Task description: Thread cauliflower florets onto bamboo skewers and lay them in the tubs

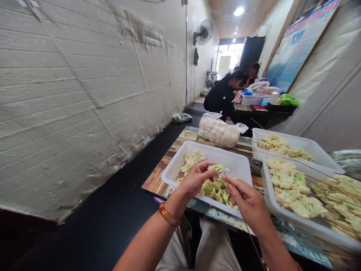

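Note:
My left hand (199, 176) pinches a small cauliflower floret (216, 169) above a white plastic tray (239, 162). Between the fingers of my right hand (245, 195) is a thin wooden skewer (249, 235), its upper end close beside the floret. Whether the tip has pierced the floret I cannot tell. Loose cauliflower pieces (216, 192) lie in the tray below my hands, with another clump (193, 160) at its far left, partly hidden by my left hand.
To the right, two white trays (266, 180) (324, 150) hold skewered cauliflower. A plastic bag of pale round items (220, 131) sits behind the near tray on the patterned table (158, 180). Farther back, people (218, 96) bend by another table. A white wall (84, 94) runs along the left.

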Tool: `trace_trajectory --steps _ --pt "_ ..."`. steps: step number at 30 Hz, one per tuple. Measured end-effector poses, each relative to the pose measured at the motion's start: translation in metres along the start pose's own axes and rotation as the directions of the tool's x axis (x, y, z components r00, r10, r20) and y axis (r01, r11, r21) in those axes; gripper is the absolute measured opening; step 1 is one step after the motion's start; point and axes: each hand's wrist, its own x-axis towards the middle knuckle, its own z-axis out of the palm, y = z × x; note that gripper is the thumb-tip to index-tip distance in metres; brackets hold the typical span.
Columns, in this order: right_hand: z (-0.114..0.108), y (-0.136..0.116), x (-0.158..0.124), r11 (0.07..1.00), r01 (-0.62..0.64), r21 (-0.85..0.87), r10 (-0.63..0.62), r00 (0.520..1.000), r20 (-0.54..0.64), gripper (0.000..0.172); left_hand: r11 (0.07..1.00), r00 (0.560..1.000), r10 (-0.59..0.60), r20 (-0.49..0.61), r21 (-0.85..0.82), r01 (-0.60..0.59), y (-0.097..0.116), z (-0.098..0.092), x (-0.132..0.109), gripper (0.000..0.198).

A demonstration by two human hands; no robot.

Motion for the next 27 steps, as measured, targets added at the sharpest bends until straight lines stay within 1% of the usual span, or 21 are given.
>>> trace_trajectory --steps 5,7,11,13,18,27 --pt "0.0019 0.0028 -0.0034 0.998 -0.061 -0.019 0.061 0.998 -0.008 0.034 0.995 0.997 -0.068 0.029 -0.077 0.07 0.0014 -0.001 0.0005 0.029" --pt "0.003 0.0018 -0.0045 0.998 -0.06 -0.023 0.059 0.998 -0.004 0.036 0.991 0.994 -0.093 0.051 -0.093 0.097 0.0016 -0.0015 0.0011 0.028" --pt "0.0034 -0.0021 -0.0042 0.999 -0.041 0.008 0.041 0.999 0.004 0.041 0.986 0.992 -0.102 0.075 -0.122 0.111 0.0016 -0.0019 0.0028 0.026" --pt "0.0027 -0.0027 -0.0034 0.999 -0.034 0.026 0.035 0.999 -0.011 0.04 0.986 0.991 -0.105 0.086 -0.117 0.115 0.0014 -0.0018 0.0038 0.024" --pt "0.0012 0.0018 -0.0026 1.0 -0.006 0.011 0.006 1.0 0.014 0.04 0.991 0.99 -0.111 0.085 -0.06 0.116 0.0009 -0.0013 0.0043 0.022" --pt "0.0008 0.0038 -0.0023 0.998 0.009 -0.069 -0.006 0.999 0.039 0.041 0.997 0.995 -0.08 0.05 -0.007 0.081 0.0003 0.0031 0.0014 0.03"
